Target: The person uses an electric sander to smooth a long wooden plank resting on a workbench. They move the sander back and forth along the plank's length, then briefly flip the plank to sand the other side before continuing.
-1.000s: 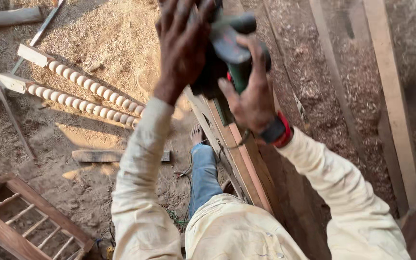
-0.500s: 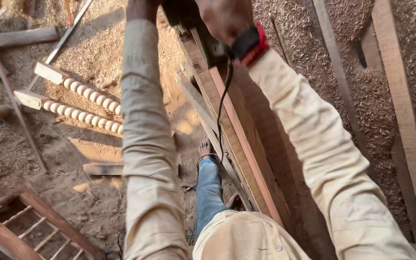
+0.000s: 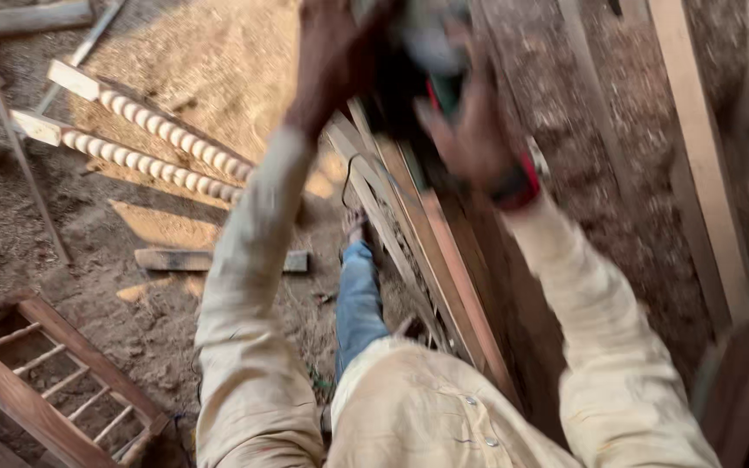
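Observation:
Both my hands grip a dark green and black power tool (image 3: 422, 69) held out in front of me, blurred by motion. My left hand (image 3: 331, 61) lies over its top and left side. Around the rear grip is my right hand (image 3: 470, 130), with a red and black band on the wrist. Just below the tool runs the edge of a long reddish wooden board (image 3: 444, 286), and a black cord (image 3: 353, 178) hangs beside that board. I wear cream sleeves and blue jeans.
Two turned wooden spindles (image 3: 149, 147) lie on the sawdust-covered ground at left. A short plank (image 3: 218, 260) lies below them. A slatted wooden frame (image 3: 45, 381) sits at lower left. Long planks (image 3: 695, 156) lean at right.
The tool and both hands went up out of the top of the view, then came back down along the board towards me. The view is now blurred.

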